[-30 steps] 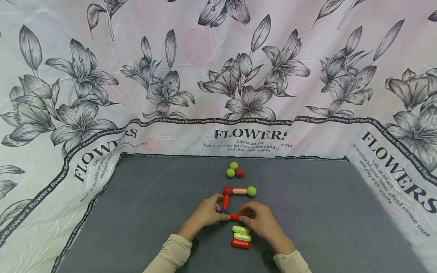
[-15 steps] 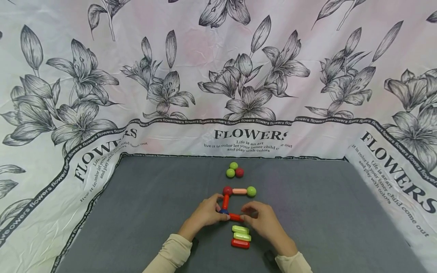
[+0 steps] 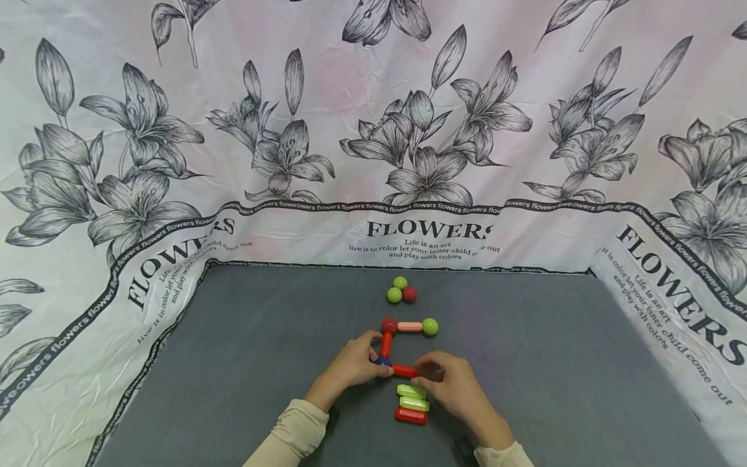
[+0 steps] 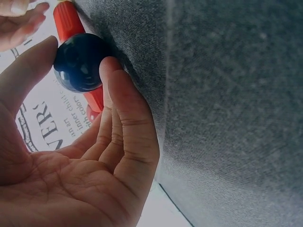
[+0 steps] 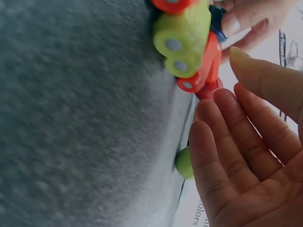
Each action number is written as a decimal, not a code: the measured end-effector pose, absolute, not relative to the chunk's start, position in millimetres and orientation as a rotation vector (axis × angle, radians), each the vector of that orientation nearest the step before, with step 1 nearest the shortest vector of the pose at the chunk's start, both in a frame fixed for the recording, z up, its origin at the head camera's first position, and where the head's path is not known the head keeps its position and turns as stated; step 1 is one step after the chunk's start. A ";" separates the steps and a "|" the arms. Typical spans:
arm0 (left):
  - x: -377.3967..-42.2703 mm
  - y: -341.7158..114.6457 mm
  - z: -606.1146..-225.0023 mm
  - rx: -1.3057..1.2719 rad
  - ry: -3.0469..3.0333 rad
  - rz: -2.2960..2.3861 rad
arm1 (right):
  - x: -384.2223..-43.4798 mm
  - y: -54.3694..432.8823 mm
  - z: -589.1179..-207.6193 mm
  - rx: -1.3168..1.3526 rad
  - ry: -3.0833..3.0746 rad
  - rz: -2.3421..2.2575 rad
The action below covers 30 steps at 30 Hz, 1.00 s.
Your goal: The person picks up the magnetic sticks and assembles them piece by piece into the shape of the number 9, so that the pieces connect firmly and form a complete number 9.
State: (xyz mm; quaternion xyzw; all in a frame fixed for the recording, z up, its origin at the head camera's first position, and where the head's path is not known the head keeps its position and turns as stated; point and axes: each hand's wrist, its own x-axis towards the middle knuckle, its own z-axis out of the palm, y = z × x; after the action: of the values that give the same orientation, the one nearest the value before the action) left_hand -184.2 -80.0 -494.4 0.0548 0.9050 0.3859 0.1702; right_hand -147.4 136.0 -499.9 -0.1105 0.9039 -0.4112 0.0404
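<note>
My left hand (image 3: 352, 365) pinches a dark blue ball (image 4: 78, 61) between thumb and fingers; in the head view most of the ball is hidden. From this ball one red rod (image 3: 404, 371) extends right, and another red rod (image 3: 386, 345) runs away to a red ball (image 3: 389, 326). A salmon rod (image 3: 410, 327) links that ball to a green ball (image 3: 430, 326). My right hand (image 3: 452, 383) hovers at the free end of the nearer red rod. Its fingers look relaxed in the right wrist view, thumb apart, holding nothing.
Two yellow-green rods (image 3: 414, 405) and a loose red rod (image 3: 411, 416) lie side by side just in front of the hands. Farther back, two loose green balls (image 3: 394, 296) and a red one (image 3: 410, 295) cluster on the grey cloth (image 3: 525, 337). A flower-printed sheet (image 3: 432, 130) rises behind.
The right hand has let go of the red rod's end and shifted slightly right. The left hand and the joined pieces stay put.
</note>
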 end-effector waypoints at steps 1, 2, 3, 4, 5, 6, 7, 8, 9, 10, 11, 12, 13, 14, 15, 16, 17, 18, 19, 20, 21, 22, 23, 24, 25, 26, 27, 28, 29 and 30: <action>-184.5 -80.1 -494.4 0.155 2.569 1.096 | -146.6 135.9 -500.6 -0.335 2.763 -1.255; -184.7 -80.1 -494.3 0.158 2.571 1.095 | -145.9 135.9 -501.0 -0.338 2.760 -1.248; -184.5 -80.3 -493.9 0.163 2.574 1.098 | -145.2 135.9 -501.6 -0.334 2.754 -1.243; -184.2 -80.6 -493.7 0.168 2.581 1.094 | -144.5 135.9 -502.0 -0.335 2.748 -1.236; -183.9 -80.8 -493.6 0.176 2.589 1.090 | -144.1 135.9 -502.7 -0.332 2.743 -1.232; -183.4 -81.0 -493.5 0.183 2.592 1.092 | -143.6 136.0 -503.0 -0.328 2.741 -1.229; -182.9 -81.2 -493.3 0.190 2.595 1.094 | -143.2 136.0 -503.5 -0.330 2.742 -1.226; -182.4 -81.4 -493.0 0.198 2.601 1.098 | -142.6 136.1 -503.6 -0.334 2.741 -1.228; -182.1 -81.5 -493.0 0.205 2.605 1.102 | -142.1 136.1 -504.1 -0.339 2.742 -1.230; -182.0 -81.5 -493.3 0.209 2.609 1.102 | -141.6 136.0 -504.5 -0.347 2.743 -1.231; -181.9 -81.5 -493.2 0.212 2.612 1.105 | -141.0 135.9 -505.0 -0.352 2.743 -1.239; -181.8 -81.5 -493.1 0.214 2.613 1.106 | -140.1 135.9 -505.1 -0.358 2.739 -1.249; -181.8 -81.4 -493.1 0.215 2.614 1.106 | -139.3 135.7 -505.5 -0.361 2.739 -1.255; -181.9 -81.3 -493.2 0.216 2.615 1.106 | -138.5 135.7 -505.9 -0.365 2.738 -1.261; -181.9 -81.3 -493.1 0.214 2.614 1.107 | -137.8 135.6 -506.4 -0.366 2.735 -1.268; -181.7 -81.2 -492.8 0.212 2.614 1.108 | -137.2 135.6 -506.9 -0.364 2.733 -1.273; -181.7 -81.2 -492.7 0.212 2.613 1.107 | -136.6 135.6 -507.4 -0.363 2.730 -1.280; -181.8 -81.1 -492.8 0.211 2.614 1.102 | -136.2 135.6 -507.8 -0.365 2.730 -1.280; -181.9 -81.1 -492.6 0.211 2.613 1.099 | -136.0 135.7 -508.5 -0.366 2.732 -1.278; -181.9 -81.1 -492.5 0.212 2.612 1.096 | -135.7 135.9 -509.0 -0.369 2.730 -1.280; -182.0 -81.1 -492.4 0.214 2.612 1.093 | -135.6 136.0 -509.5 -0.369 2.725 -1.284; -182.0 -81.2 -492.2 0.216 2.611 1.089 | -135.6 136.3 -510.1 -0.371 2.722 -1.287; -181.9 -81.2 -492.0 0.218 2.610 1.085 | -135.6 136.5 -510.8 -0.372 2.718 -1.289; -181.9 -81.3 -491.8 0.221 2.610 1.082 | -135.7 136.8 -511.4 -0.374 2.712 -1.293; -181.7 -81.3 -491.4 0.224 2.608 1.081 | -135.8 137.0 -512.0 -0.376 2.708 -1.295; -181.6 -81.3 -491.3 0.226 2.608 1.081 | -135.9 137.3 -512.4 -0.376 2.701 -1.301; -181.5 -81.3 -491.2 0.228 2.606 1.083 | -136.0 137.5 -512.9 -0.377 2.697 -1.305; -181.5 -81.3 -491.0 0.229 2.605 1.084 | -136.0 137.6 -513.1 -0.377 2.694 -1.307; -181.5 -81.2 -491.0 0.230 2.604 1.086 | -136.0 137.7 -513.4 -0.378 2.691 -1.308; -181.4 -81.1 -490.7 0.231 2.603 1.088 | -136.0 137.8 -513.5 -0.379 2.687 -1.309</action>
State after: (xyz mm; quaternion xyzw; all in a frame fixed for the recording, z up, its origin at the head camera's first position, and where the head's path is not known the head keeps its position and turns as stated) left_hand -181.4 -81.1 -490.7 0.0805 0.9085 0.3797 0.1551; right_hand -136.0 137.8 -513.5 -0.1257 0.8900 -0.4336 0.0641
